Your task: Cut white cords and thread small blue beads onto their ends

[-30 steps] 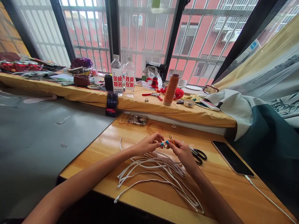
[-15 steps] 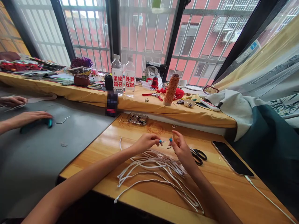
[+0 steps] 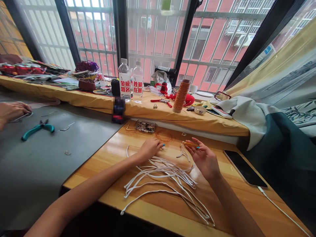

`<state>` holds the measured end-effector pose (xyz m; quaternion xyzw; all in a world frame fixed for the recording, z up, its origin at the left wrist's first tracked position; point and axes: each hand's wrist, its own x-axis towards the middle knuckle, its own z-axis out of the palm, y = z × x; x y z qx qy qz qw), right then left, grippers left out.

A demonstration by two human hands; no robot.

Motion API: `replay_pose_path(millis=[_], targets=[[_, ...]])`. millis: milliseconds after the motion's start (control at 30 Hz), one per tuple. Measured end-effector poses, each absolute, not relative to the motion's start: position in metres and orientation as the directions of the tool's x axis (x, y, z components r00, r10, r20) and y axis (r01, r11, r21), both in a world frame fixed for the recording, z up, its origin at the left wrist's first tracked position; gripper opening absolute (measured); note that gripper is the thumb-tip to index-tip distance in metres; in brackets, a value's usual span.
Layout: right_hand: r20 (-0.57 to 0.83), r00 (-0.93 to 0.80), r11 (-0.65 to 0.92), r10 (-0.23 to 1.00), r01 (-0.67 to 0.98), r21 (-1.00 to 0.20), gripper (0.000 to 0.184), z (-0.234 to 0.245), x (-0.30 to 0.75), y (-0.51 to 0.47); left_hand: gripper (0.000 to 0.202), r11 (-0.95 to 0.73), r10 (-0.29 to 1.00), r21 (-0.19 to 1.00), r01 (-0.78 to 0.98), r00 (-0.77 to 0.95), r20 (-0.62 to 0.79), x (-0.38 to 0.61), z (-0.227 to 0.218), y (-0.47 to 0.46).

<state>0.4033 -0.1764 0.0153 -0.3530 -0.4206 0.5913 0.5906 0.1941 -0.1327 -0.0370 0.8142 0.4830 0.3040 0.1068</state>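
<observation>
My right hand (image 3: pixel 204 159) is closed around a slim orange stick-like tool (image 3: pixel 190 144), held nearly level above the wooden table. A short forked piece of white cord (image 3: pixel 183 153) is just below the tool's left end; whether they touch I cannot tell. My left hand (image 3: pixel 149 148) is to the left, thumb and finger pinched near a small whitish bit that I cannot make out. Below and between both hands, several white cords (image 3: pixel 158 171) lie in a loose bundle. A coil of thin orange thread (image 3: pixel 164 136) sits just beyond my left hand.
Black-handled scissors are hidden behind my right hand. A phone (image 3: pixel 244 168) lies right, a clear box of small parts (image 3: pixel 145 126) at the back. On the cloth-covered sill stand bottles (image 3: pixel 124 82) and an orange thread cone (image 3: pixel 181 97). Left, a co-worker's hand (image 3: pixel 14 111) is near teal pliers (image 3: pixel 38 129).
My hands have moved apart, left hand leftward, right hand rightward and turned palm-up with the orange tool. The co-worker's hand has left the pliers, which lie on the grey mat.
</observation>
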Motion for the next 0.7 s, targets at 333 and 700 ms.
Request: replay_pose_path(millis=[333,700], targets=[[-0.017,-0.14,-0.071,0.99,-0.393,-0.917,0.024,-0.008,0.396,-0.171,0.028,-0.803,0.595,0.338,0.491,0.698,0.398,0.19,-0.046,-0.124],[0.089,-0.155,0.12,0.984,0.208,-0.971,0.04,-0.01,0.382,-0.184,0.018,-0.81,0.582,0.372,0.454,0.701,0.412,0.196,-0.038,-0.134]])
